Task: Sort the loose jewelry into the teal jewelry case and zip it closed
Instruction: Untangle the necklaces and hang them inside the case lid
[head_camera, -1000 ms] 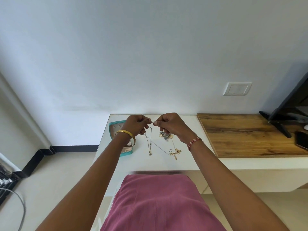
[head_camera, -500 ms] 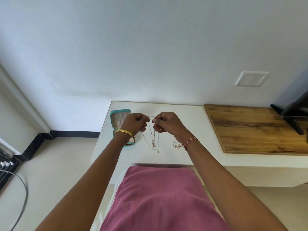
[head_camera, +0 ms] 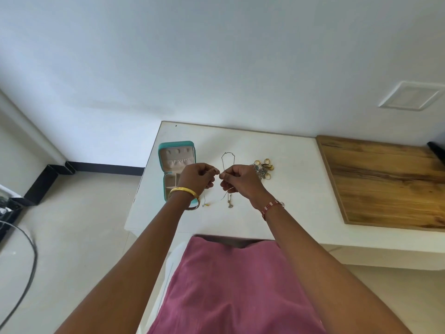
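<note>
Left hand: the left hand (head_camera: 196, 177) is curled, its fingers (head_camera: 212, 170) pinching one end of a thin chain necklace (head_camera: 228, 158).
Right hand: the right hand (head_camera: 242, 180) is curled too, pinching the same necklace just beside the left.
Necklace: loops up over the white bench (head_camera: 289, 189), its ends hanging below the hands.
Case: the teal case (head_camera: 168, 165) lies open on the bench, left of the hands.
Other jewelry: a pile of rings and earrings (head_camera: 263, 168) sits right of the hands.

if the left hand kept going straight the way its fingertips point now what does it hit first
The left hand points rightward at the right hand, both pinching a thin chain necklace. It would probably meet the right hand's fingers first; depth is unclear.
</note>
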### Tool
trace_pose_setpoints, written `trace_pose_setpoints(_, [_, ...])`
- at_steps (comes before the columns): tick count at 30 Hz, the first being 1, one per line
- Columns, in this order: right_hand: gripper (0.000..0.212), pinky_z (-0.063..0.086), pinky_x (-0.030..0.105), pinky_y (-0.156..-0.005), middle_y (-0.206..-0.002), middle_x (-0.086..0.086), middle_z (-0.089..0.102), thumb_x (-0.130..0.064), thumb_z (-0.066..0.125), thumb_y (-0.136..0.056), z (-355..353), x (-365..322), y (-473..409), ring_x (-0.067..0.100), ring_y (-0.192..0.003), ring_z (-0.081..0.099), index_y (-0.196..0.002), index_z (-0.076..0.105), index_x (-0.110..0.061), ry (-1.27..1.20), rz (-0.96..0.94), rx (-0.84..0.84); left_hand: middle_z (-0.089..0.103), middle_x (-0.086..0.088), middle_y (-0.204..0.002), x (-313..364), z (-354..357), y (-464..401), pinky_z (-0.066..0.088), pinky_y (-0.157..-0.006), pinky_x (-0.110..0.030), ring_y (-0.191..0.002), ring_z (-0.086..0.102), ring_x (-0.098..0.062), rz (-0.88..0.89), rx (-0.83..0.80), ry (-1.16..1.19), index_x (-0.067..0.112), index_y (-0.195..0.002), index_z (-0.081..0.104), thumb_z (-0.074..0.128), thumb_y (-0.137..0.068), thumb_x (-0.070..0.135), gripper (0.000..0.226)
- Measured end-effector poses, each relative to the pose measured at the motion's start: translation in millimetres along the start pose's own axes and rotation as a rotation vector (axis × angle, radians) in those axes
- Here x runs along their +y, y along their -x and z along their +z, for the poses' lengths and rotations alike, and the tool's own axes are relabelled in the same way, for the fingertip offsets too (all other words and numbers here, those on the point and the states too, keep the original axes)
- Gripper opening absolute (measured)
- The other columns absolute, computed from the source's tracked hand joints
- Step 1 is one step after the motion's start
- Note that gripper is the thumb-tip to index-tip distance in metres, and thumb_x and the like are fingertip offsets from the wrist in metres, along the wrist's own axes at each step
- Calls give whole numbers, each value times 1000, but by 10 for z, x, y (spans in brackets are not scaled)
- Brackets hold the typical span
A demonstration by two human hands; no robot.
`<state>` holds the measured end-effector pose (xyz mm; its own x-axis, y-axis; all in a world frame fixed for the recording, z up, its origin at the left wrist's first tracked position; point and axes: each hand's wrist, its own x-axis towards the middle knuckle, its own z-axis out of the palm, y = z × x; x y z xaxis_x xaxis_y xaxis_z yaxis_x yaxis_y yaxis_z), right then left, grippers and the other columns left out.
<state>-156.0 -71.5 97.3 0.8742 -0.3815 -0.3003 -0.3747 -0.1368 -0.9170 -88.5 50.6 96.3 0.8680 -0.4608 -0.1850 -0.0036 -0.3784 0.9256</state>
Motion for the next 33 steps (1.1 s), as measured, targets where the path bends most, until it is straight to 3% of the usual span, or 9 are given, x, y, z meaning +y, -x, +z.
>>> trace_pose_setpoints(5, [19, 45, 23, -57, -65, 4, 62, -8, 59, -87, 74, 116, -472, 14, -57, 57, -69, 59, -15, 71, 22, 11, 60, 2, -66, -97, 56, -422, 48, -55, -9, -50, 57, -1, -28, 11, -30, 3, -99, 67, 53, -89, 8, 18])
trace_pose_setpoints(10, [23, 45, 22, -55, -61, 2, 60, -10, 59, -88, 74, 212, -987, 13, -56, 55, -66, 57, -16, 142, 19, 19, 64, -7, -79, -167, 195, -874, 50, -74, -25, -65, 58, -13, -29, 45, -129, 9, -95, 69, 49, -88, 4, 22])
trace_pose_setpoints(12, [24, 45, 22, -54, -61, 3, 59, -10, 59, -88, 65, 243, -1169, 15, -55, 55, -64, 56, -15, 162, 18, 13, 66, -11, -84, -187, 250, -1036, 48, -75, -25, -73, 58, -19, -36, 72, -197, 9, -95, 69, 46, -87, 0, 27])
trace_pose_setpoints(17, [15, 47, 27, -54, -61, 10, 58, -6, 58, -87, 66, 297, -1529, 17, -54, 53, -79, 63, 5, 192, 5, 8, 67, -14, -102, -187, 349, -1335, 45, -76, -25, -85, 61, -24, -88, 98, -320, 8, -96, 69, 44, -85, -3, 29])
trace_pose_setpoints(24, [20, 42, 19, -52, -53, -2, 56, -4, 58, -82, 86, 350, -1885, -1, -41, 52, -62, 63, -6, 429, -72, 48, 64, -18, -109, -140, 418, -1633, 48, -88, -34, -103, 59, -31, -138, 66, -502, 3, -103, 67, 54, -84, -2, 23])
trace_pose_setpoints(26, [13, 43, 23, -59, -64, 6, 65, -7, 61, -80, 85, 359, -1966, 3, -52, 54, -73, 70, -2, 495, -97, 73, 64, -18, -110, -156, 436, -1721, 48, -87, -34, -103, 59, -32, -152, 73, -562, 2, -104, 65, 54, -85, -1, 23])
trace_pose_setpoints(28, [12, 46, 27, -69, -81, 13, 70, -11, 64, -80, 75, 376, -2035, 17, -71, 60, -80, 72, -2, 531, -109, 102, 63, -17, -111, -195, 460, -1801, 48, -85, -34, -103, 60, -32, -179, 102, -581, 2, -106, 64, 49, -86, -2, 24])
trace_pose_setpoints(33, [13, 42, 25, -69, -88, 14, 72, -14, 67, -80, 35, 448, -2124, 24, -83, 64, -82, 72, -3, 565, -93, 132, 64, -16, -111, -310, 502, -1901, 47, -84, -32, -102, 60, -32, -250, 166, -535, 3, -106, 64, 48, -87, -1, 25])
